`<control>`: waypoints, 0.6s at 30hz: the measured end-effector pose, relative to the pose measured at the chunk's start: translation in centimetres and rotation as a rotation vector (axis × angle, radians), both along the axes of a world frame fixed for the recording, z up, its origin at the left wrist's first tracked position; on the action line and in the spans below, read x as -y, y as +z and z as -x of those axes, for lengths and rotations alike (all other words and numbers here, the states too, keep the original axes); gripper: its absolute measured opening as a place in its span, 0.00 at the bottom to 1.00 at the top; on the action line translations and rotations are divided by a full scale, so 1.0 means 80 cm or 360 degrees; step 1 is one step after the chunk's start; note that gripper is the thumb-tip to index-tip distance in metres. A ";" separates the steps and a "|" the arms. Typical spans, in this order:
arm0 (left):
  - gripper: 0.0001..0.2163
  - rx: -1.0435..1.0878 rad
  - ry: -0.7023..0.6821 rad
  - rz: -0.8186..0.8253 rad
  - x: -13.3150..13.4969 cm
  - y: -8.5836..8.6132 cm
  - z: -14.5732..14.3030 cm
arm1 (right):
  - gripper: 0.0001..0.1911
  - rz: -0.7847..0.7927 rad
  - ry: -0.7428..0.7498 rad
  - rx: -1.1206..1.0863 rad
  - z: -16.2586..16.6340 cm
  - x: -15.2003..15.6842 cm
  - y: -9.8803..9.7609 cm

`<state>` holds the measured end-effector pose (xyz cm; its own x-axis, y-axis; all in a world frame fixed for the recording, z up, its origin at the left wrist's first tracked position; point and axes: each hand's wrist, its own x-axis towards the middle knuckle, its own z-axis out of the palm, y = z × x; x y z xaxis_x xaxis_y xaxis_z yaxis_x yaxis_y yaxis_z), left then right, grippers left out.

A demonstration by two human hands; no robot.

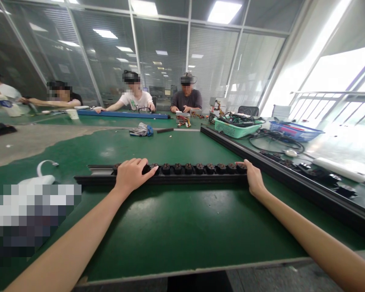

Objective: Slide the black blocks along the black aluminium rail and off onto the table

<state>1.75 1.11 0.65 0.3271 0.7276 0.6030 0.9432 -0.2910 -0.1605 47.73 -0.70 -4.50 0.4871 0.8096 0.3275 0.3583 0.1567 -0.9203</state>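
Green matting covers the tabletop [176, 227], and across its middle, running left to right in front of the person, lies a long black rail [182, 179] with a row of round black parts [200, 167] seated side by side along its top. The left hand [132, 173] lies palm down on the rail toward its left portion, fingers stretched flat and loose over the first few parts, pressing or resting rather than gripping. The right hand [253, 176] sits at the rail's right end, its fingertips touching the last part in the row; whether it pinches that part or only leans against it cannot be told from this angle. Both forearms reach in from the near edge, well apart. Beyond the right hand a second, longer black rail [292, 178] runs diagonally away, also carrying dark parts. Farther back stand a green basket [235, 129] full of cables and, to its right, a blue basket [294, 132]. A crumpled cloth [141, 129] lies near the tabletop's centre, and a white object [39, 178] rests left of the rail (its lower part is blurred out). Four other people sit along the far side, one with hands on a long blue strip [124, 114].
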 end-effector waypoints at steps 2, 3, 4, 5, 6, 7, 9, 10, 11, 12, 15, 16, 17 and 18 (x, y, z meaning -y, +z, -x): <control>0.25 -0.0011 0.0010 0.0003 -0.001 -0.001 0.000 | 0.29 -0.0007 0.0050 0.0028 0.001 0.000 0.000; 0.25 -0.0013 0.0016 0.0004 -0.001 -0.001 0.000 | 0.28 -0.0015 0.0074 0.0043 0.001 0.000 0.000; 0.25 -0.0012 0.0023 0.0004 -0.002 -0.001 0.000 | 0.28 -0.0021 0.0091 0.0056 0.002 0.000 0.000; 0.25 -0.0009 0.0027 0.0005 -0.002 -0.001 0.000 | 0.28 -0.0024 0.0096 0.0068 0.002 0.000 0.000; 0.25 -0.0005 0.0027 0.0007 -0.003 -0.001 0.000 | 0.28 -0.0021 0.0089 0.0081 0.003 0.000 0.000; 0.25 -0.0002 0.0022 0.0011 -0.003 -0.001 0.001 | 0.28 -0.0016 0.0073 0.0097 0.003 -0.001 -0.001; 0.25 0.0001 0.0012 0.0017 -0.003 -0.001 0.001 | 0.29 -0.0003 0.0036 0.0144 0.002 -0.003 -0.004; 0.25 0.0002 0.0009 0.0018 -0.003 -0.001 0.001 | 0.30 -0.0003 0.0017 0.0174 0.001 -0.004 -0.006; 0.25 0.0001 0.0010 0.0017 -0.003 -0.001 0.001 | 0.30 -0.0004 -0.0002 0.0208 0.000 -0.005 -0.007; 0.25 0.0000 0.0012 0.0016 -0.003 -0.001 0.001 | 0.31 -0.0004 -0.0020 0.0246 -0.001 -0.005 -0.008; 0.25 0.0000 0.0021 0.0012 -0.003 -0.001 0.000 | 0.32 0.0022 -0.0067 0.0383 -0.004 -0.005 -0.008; 0.25 0.0003 0.0020 0.0012 -0.003 -0.001 0.000 | 0.32 0.0034 -0.0076 0.0424 -0.004 -0.004 -0.007; 0.25 0.0009 0.0017 0.0013 -0.003 -0.001 0.000 | 0.32 0.0044 -0.0081 0.0454 -0.004 -0.004 -0.006; 0.25 0.0016 0.0013 0.0015 -0.003 -0.001 0.000 | 0.32 0.0053 -0.0082 0.0473 -0.005 -0.004 -0.005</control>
